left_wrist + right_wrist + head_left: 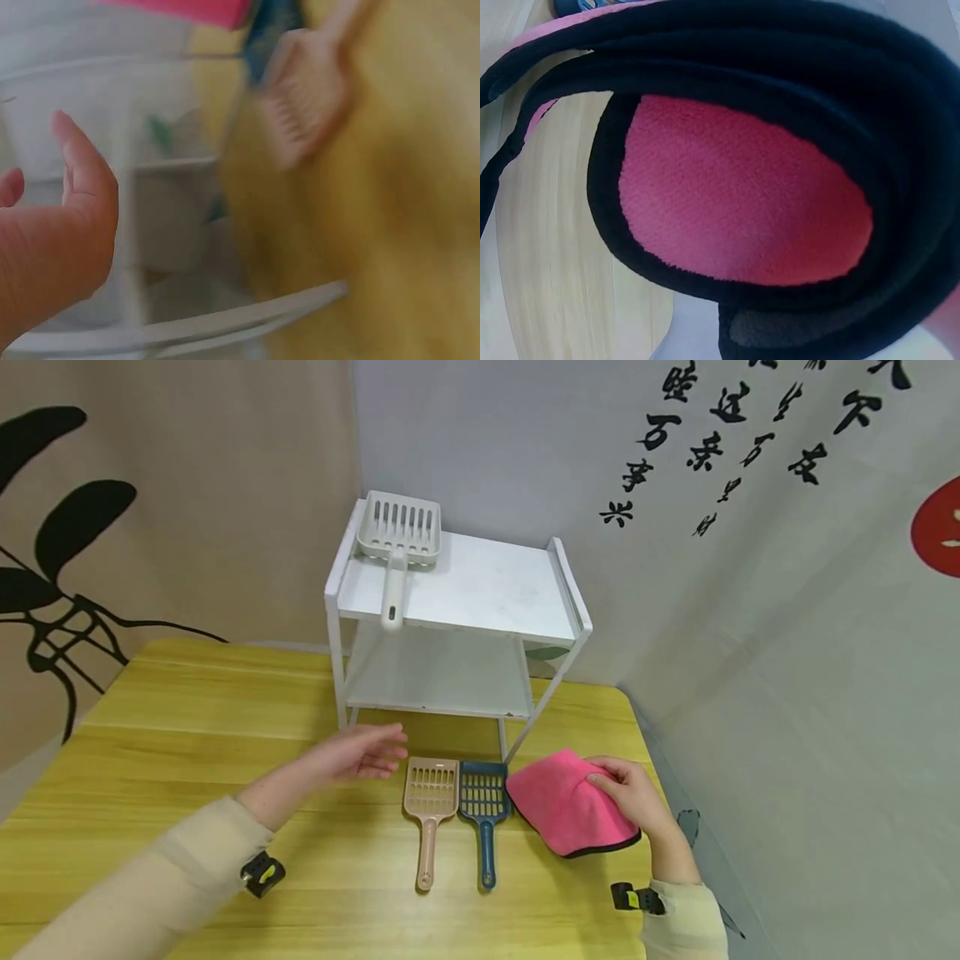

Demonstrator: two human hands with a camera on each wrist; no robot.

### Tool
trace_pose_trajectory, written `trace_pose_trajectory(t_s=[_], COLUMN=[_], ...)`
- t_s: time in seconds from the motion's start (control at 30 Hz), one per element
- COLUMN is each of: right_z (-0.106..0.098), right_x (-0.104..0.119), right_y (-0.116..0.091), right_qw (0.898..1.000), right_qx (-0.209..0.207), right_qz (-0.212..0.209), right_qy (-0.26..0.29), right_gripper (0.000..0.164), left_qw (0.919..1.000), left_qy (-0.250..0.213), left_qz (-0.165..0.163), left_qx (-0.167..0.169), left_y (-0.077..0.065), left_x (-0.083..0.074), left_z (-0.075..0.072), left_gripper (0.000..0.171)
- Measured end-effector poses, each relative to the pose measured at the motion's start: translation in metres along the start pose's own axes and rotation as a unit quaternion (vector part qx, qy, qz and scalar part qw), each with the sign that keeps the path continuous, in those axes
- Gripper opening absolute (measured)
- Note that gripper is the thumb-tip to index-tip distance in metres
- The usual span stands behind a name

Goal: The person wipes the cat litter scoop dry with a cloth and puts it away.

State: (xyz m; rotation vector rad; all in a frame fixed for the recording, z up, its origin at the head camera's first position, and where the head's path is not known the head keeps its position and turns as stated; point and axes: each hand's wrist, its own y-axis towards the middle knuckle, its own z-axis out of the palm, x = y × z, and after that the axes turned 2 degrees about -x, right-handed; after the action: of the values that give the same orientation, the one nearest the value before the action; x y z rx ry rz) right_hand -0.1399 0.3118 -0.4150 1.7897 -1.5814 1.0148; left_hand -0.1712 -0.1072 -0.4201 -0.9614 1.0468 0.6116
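Observation:
In the head view my right hand (628,789) pinches a pink cloth (562,802) with black edging, held over the right part of the table. The cloth's folded black border and pink pile (742,195) fill most of the right wrist view and hide nearly all of that hand. My left hand (367,752) holds nothing, its fingers loosely extended in front of the shelf. Just right of it lies a beige litter scoop (431,785). A dark blue litter scoop (487,852) lies alongside, between the beige one and the cloth. The left wrist view is blurred.
A white two-tier shelf (442,668) stands at the back of the yellow wood-grain table (187,735). On its top tier rests a white litter scoop (397,531), handle jutting over the front edge. Behind it hangs a pale backdrop (487,443) with black characters.

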Motion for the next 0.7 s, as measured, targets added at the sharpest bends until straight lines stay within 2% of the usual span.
trace_pose_trajectory(t_s=[0.2,0.33,0.47,0.7], right_z=[0.002,0.003,0.003,0.005], right_x=[0.002,0.002,0.003,0.004], right_y=[0.000,0.001,0.002,0.002], right_qw=[1.000,1.000,1.000,1.000], right_qx=[-0.002,-0.002,0.001,0.001], right_qz=[0.003,0.007,0.012,0.009], right_qy=[-0.009,-0.013,-0.012,-0.011], right_gripper=[0.030,0.030,0.030,0.028], left_qw=[0.9966,0.9935,0.9905,0.9893], left_qy=[-0.008,0.008,0.032,0.025], left_qz=[-0.076,-0.105,-0.124,-0.135], left_qx=[-0.033,-0.043,-0.051,-0.051], left_y=[0.009,0.011,0.013,0.017], left_x=[0.061,0.092,0.112,0.135], left_z=[0.010,0.014,0.015,0.020], left_gripper=[0.048,0.041,0.034,0.037])
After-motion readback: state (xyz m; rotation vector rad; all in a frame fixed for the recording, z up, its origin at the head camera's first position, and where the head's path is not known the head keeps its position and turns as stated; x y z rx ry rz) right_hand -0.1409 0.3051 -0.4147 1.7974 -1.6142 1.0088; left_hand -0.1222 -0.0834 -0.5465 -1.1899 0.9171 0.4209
